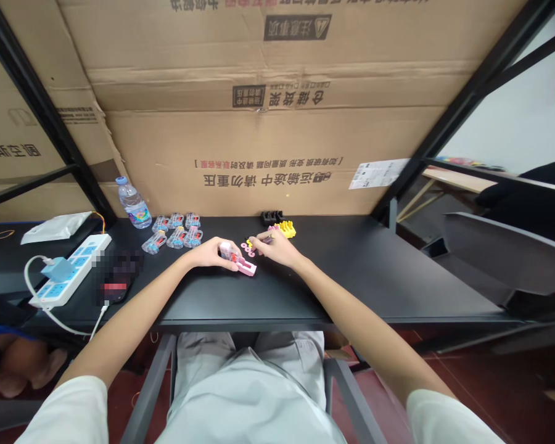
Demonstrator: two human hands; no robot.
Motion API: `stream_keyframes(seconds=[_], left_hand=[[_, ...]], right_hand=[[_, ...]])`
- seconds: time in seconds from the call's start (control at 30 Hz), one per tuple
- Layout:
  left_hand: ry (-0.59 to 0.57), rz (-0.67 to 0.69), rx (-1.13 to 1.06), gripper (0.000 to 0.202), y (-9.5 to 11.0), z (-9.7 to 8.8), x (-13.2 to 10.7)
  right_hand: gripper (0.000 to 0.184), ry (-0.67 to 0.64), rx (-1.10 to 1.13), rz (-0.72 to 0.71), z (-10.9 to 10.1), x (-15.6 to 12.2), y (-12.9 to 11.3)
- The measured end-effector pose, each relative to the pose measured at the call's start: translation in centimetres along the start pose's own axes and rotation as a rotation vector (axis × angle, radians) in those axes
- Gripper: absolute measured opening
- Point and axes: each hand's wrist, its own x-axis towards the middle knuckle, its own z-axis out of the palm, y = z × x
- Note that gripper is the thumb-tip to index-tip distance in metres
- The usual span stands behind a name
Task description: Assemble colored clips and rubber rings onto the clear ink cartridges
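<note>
Left hand (209, 252) pinching pink piece (246, 267), right hand (278, 248) beside pink rings (251, 251), its grip unclear.

Smooth desk (365, 271) with a soft sheen, matt, kinda creased cardboard (268, 135), shiny plastic bottle (135, 205), pink piece (248, 269) looks plastic too.

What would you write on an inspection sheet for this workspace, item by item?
Surface: black table, no spill seen.
Job's things: pink toy, pink rings, yellow part, black part, six clear toys.
Clutter: bottle, packet, power strip, blurred dark device.
Hands: left hand holds the pink toy; right hand is at the rings, grip unclear.
Cables: white cable at the blue plug; white connector at the device.
Surroundings: cardboard behind; black frame both sides; grey chair.
</note>
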Motion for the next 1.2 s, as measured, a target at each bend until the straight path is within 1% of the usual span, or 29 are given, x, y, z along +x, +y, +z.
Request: stream_keyframes(seconds=[0.1,0.2,0.27,0.4,0.47,0.57,0.73,0.83,0.93,1.03,1.1,1.2], left_hand=[[0.070,-0.012,0.020,0.044,-0.2,0.1,0.1],[0.136,-0.032,0.040,0.045,-0.5,0.1,0.2],[0.161,-0.032,0.050,0.048,-0.7,0.0,0.2],[0.146,-0.013,0.032,0.050,-1.1,0.0,0.2],[0.135,-0.017,0.005,0.049,-1.2,0.1,0.2],[0.135,-0.028,-0.018,0.047,-1.3,0.3,0.3],[0.138,-0.030,0.028,0.046,-0.9,0.2,0.3],[0.135,-0.030,0.030,0.046,-0.8,0.2,0.3],[0.128,-0.029,0.000,0.046,-1.0,0.2,0.3],[0.129,-0.031,-0.028,0.047,-1.4,0.3,0.3],[0.133,-0.028,-0.030,0.047,-1.6,0.4,0.3],[0.134,-0.021,-0.033,0.047,-1.7,0.4,0.3]], right_hand=[[0.051,0.034,0.072,0.006,-0.3,0.0,-0.1],[0.043,0.075,0.197,0.029,-0.4,0.0,-0.6],[0.038,0.064,0.254,0.035,-0.5,-0.1,-1.0],[0.031,-0.045,0.300,-0.005,-0.5,-0.2,-1.1],[0.030,-0.073,0.299,-0.010,-0.4,-0.3,-1.0],[0.028,-0.094,0.275,-0.014,-0.4,-0.5,-1.3],[0.023,-0.102,0.259,-0.010,-0.6,-0.6,-2.1],[0.021,-0.116,0.251,-0.010,-0.7,-0.6,-2.1],[0.021,-0.113,0.225,-0.053,-0.4,-0.6,-1.7],[0.025,-0.094,0.208,-0.079,0.3,-0.7,-1.4],[0.034,-0.080,0.235,-0.047,1.0,-0.7,-1.3],[0.047,-0.031,0.299,0.061,1.8,-0.5,-1.3]])
